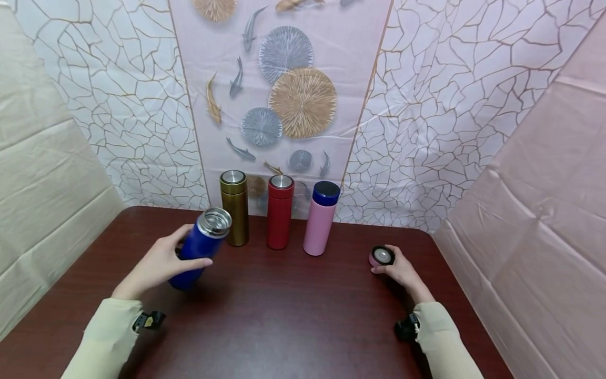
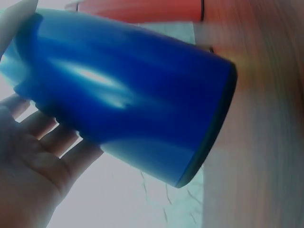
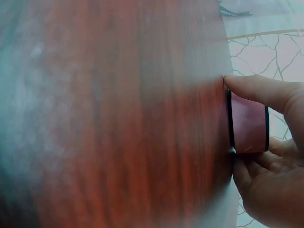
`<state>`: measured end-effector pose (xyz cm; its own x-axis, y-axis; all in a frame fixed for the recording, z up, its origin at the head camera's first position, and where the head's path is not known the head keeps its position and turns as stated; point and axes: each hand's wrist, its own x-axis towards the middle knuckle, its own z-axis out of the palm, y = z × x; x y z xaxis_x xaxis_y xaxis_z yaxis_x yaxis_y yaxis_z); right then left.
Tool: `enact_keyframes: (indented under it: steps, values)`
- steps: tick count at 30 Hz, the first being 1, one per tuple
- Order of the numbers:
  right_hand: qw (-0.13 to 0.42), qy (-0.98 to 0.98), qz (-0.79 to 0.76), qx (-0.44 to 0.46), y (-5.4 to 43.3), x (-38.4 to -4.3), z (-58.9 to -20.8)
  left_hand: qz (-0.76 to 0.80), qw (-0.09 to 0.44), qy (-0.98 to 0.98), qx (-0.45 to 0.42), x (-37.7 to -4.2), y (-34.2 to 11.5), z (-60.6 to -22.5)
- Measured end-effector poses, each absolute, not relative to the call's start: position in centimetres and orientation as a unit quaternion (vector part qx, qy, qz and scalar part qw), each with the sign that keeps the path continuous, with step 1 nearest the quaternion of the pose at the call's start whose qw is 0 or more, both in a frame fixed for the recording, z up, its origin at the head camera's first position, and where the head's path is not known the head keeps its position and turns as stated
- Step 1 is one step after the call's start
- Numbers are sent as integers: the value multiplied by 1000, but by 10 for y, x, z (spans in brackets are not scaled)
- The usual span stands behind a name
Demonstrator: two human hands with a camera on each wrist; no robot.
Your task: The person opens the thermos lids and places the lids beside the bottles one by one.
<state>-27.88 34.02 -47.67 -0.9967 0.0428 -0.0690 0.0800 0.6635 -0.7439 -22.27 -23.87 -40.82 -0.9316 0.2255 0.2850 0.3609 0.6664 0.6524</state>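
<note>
**Left hand [image 1: 163,264] grips a capless, glossy blue cylindrical bottle [image 1: 193,253]; right hand [image 1: 400,267] pinches a short, round pink cap [image 1: 381,256] with black rims**

The blue bottle is at the left of the dark reddish-brown, wood-grained table [image 1: 284,316], leaning with its shiny metal mouth [image 1: 215,221] up and to the right. The left hand is clamped around its body, the thumb across the near side and the fingers along the other side. Whether the dark base rim touches the table I cannot tell.

At the right of the table, well apart from the blue bottle, the right hand is closed on the pink cap, thumb and fingers on opposite sides. The cap's pale inside faces up; contact with the table is unclear.

Between the hands, toward the far edge, three capped bottles stand in a row: a gold metallic cylinder [image 1: 235,210] just beyond the blue bottle, a red cylinder [image 1: 279,218] in the middle, and a pink cylinder with a dark blue cap [image 1: 318,227] on the right. Both arms wear cream sleeves [image 1: 106,334]. Behind the table hangs a patterned cloth [image 1: 303,102] showing fish and round leaf shapes.
</note>
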Motion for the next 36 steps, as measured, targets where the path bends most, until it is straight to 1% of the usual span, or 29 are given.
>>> enact_keyframes:
  steps: [13,22,28,36]
  values:
    - [15,912,-408,33,340,-279,-479,-402,159,-902,-4,-226,-300,-413]
    - [16,910,-413,30,340,-279,-480,-469,167,-864,80,-232,-333,-425]
    - [23,907,-418,36,342,-279,-483,-498,180,-842,105,-235,-343,-427]
    - [20,907,-420,32,342,-280,-481,-500,166,-842,118,-234,-350,-432]
